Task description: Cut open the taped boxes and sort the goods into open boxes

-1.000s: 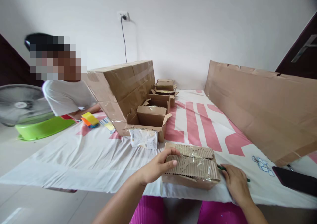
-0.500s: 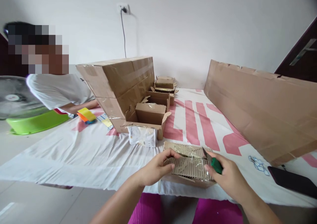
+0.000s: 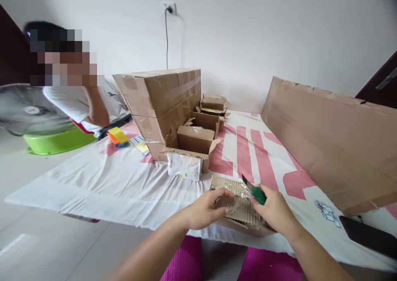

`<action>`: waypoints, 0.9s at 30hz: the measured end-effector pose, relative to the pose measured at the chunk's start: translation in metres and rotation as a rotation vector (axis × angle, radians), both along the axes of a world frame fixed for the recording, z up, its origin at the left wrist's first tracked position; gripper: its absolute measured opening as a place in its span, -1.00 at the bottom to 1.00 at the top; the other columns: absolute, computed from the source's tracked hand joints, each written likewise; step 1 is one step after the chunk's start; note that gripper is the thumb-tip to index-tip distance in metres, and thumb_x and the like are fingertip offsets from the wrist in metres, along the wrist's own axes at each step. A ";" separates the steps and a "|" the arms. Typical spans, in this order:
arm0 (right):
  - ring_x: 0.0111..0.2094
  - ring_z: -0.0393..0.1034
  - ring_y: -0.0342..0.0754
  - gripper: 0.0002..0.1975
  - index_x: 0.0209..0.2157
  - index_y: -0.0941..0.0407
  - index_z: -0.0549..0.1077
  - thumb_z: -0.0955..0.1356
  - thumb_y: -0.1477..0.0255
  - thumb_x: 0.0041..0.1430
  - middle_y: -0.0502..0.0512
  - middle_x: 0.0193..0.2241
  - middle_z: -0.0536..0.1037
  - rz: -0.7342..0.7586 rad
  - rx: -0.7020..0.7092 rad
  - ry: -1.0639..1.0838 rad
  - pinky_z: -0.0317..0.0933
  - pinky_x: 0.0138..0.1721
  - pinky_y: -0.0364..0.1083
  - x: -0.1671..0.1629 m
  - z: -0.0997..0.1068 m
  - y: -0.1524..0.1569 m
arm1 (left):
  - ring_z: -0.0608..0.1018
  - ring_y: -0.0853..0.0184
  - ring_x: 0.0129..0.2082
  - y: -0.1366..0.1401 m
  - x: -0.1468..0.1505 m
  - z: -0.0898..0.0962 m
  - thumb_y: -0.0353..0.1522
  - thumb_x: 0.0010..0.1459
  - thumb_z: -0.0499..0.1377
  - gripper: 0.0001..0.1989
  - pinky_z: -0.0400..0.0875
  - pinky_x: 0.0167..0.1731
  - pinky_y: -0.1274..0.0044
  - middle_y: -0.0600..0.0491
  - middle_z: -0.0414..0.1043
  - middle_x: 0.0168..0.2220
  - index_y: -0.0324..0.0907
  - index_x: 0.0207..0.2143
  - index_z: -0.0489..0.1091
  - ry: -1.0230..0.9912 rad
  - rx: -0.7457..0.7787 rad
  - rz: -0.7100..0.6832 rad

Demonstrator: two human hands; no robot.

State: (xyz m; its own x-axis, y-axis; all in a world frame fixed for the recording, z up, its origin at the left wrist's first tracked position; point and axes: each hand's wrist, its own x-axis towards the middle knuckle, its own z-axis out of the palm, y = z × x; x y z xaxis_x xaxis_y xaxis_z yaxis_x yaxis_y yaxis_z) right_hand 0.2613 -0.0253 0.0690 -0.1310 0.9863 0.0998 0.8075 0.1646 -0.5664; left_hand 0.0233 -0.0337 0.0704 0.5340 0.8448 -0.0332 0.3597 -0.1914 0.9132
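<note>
A cardboard box [image 3: 240, 210] with a ribbed, torn top and shiny clear tape lies at the table's near edge in front of me. My left hand [image 3: 204, 210] rests at its left side, thumb and fingers apart over the top. My right hand [image 3: 275, 210] grips the green handle of a utility knife [image 3: 258, 195]. Its dark blade is out, pointing up and left above the box's far right part. The box's right end is partly hidden by my right hand.
A white packet [image 3: 184, 167] leans against a row of open cardboard boxes [image 3: 194, 143]. Taller stacked boxes [image 3: 167, 90] stand behind them. A large cardboard panel [image 3: 328, 140] stands at right, near a black phone [image 3: 369, 235]. Another person [image 3: 68, 103] sits at left beside a fan.
My right hand has lifted the knife; its blade now sits left of where it was over the box. The view has shifted slightly. The other person's forearm has risen towards the head.
</note>
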 end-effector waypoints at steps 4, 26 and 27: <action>-0.43 0.45 -0.02 -0.84 -0.42 0.07 0.41 0.30 0.28 0.03 0.02 -0.48 0.56 -0.006 0.012 0.136 0.27 -0.35 -0.09 0.006 -0.002 -0.001 | 0.48 0.24 -0.16 -0.002 0.000 -0.001 -0.33 0.09 0.19 -0.64 0.36 -0.14 0.44 0.00 0.49 -0.11 -0.17 -0.03 0.41 -0.011 0.004 0.000; -0.53 0.40 -0.10 -0.69 -0.15 0.11 0.49 0.36 0.34 0.03 0.04 -0.32 0.60 0.023 -0.303 0.317 0.27 -0.49 -0.11 0.002 0.007 -0.006 | 0.51 0.20 -0.11 -0.009 0.001 -0.001 -0.21 0.09 0.27 -0.61 0.39 -0.07 0.45 0.00 0.52 -0.08 -0.15 -0.05 0.42 -0.056 0.032 -0.054; -0.45 0.45 -0.06 -0.73 -0.20 0.11 0.50 0.37 0.36 0.02 0.04 -0.35 0.60 0.039 -0.261 0.245 0.29 -0.40 -0.09 0.000 0.008 -0.005 | 0.51 0.21 -0.11 -0.010 0.001 -0.001 -0.20 0.08 0.27 -0.61 0.39 -0.07 0.45 0.01 0.52 -0.08 -0.15 -0.04 0.42 -0.048 0.045 -0.057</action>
State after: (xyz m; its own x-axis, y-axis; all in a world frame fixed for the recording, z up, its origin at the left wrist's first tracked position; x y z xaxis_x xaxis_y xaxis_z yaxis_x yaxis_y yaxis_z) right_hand 0.2611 -0.0300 0.0766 -0.1729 0.9775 -0.1213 0.6384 0.0174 -0.7695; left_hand 0.0246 -0.0437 0.0697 0.5812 0.8132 0.0311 0.3032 -0.2518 0.9190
